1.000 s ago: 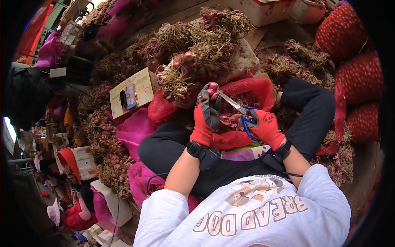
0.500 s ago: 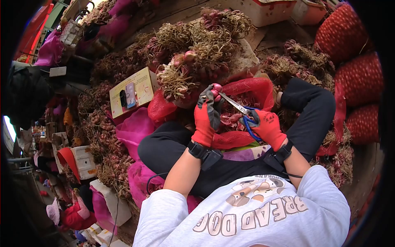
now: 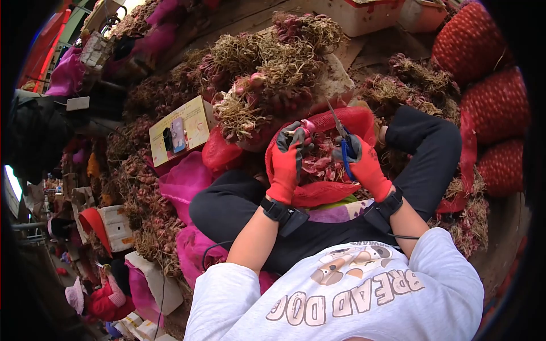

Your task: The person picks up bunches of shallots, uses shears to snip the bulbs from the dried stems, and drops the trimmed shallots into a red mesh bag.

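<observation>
My left hand (image 3: 289,154), in a red glove with dark grey fingertips, is closed around a shallot (image 3: 307,126) over the open red mesh bag (image 3: 355,120). In my gloved right hand (image 3: 364,161) are blue-handled scissors (image 3: 344,149), their blades pointing up and away from the shallot. Loose shallots and peelings (image 3: 325,162) lie in the bag between my legs, below both hands. Just beyond the bag rises a heap of shallots with dry roots and stalks (image 3: 273,62).
Full red mesh sacks (image 3: 490,108) stack on the right. To the left, a printed carton (image 3: 193,126) carries a phone (image 3: 178,134). Pink mesh (image 3: 185,179) lies by my left knee. Another person in red (image 3: 108,298) is at lower left, among white foam boxes (image 3: 116,226).
The scissors have swung away from the shallot, from pointing at it to pointing upward. My left hand has turned slightly, with the shallot still in its fingers.
</observation>
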Demonstrator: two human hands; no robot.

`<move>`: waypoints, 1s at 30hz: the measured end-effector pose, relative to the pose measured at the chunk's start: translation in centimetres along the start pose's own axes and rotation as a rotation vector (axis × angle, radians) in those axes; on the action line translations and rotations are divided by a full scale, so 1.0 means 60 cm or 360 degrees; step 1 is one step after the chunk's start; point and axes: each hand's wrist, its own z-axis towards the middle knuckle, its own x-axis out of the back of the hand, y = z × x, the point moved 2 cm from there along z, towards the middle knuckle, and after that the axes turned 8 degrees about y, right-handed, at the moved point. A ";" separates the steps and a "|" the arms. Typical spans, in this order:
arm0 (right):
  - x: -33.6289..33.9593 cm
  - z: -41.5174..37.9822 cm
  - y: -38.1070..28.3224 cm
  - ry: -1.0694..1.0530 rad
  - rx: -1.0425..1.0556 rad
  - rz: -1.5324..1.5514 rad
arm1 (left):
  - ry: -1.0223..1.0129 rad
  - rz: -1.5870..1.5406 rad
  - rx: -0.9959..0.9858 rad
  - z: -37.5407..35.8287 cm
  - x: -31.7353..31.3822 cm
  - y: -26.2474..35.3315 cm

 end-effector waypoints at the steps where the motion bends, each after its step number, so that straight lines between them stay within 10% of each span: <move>1: -0.005 0.006 -0.003 0.0010 0.0058 0.0146 | -0.0012 -0.0027 0.0059 0.004 0.006 -0.008; 5: -0.019 0.035 -0.047 -0.0039 0.0447 0.0055 | 0.0079 0.0456 0.0272 -0.009 -0.009 0.007; 7: -0.020 0.047 -0.062 -0.0166 0.0620 -0.0199 | -0.0145 0.1036 -0.0362 -0.010 -0.008 0.006; 12: -0.037 0.052 -0.071 -0.0401 0.0696 -0.0288 | 0.0084 0.0182 0.0341 -0.011 0.007 -0.019; 18: -0.052 0.042 -0.048 -0.0187 0.0969 -0.0706 | -0.0046 0.0681 -0.0061 0.002 0.027 -0.038; 30: -0.005 0.090 0.015 -0.0038 -0.0100 0.0116 | -0.0361 0.0839 -0.0373 -0.009 0.012 -0.026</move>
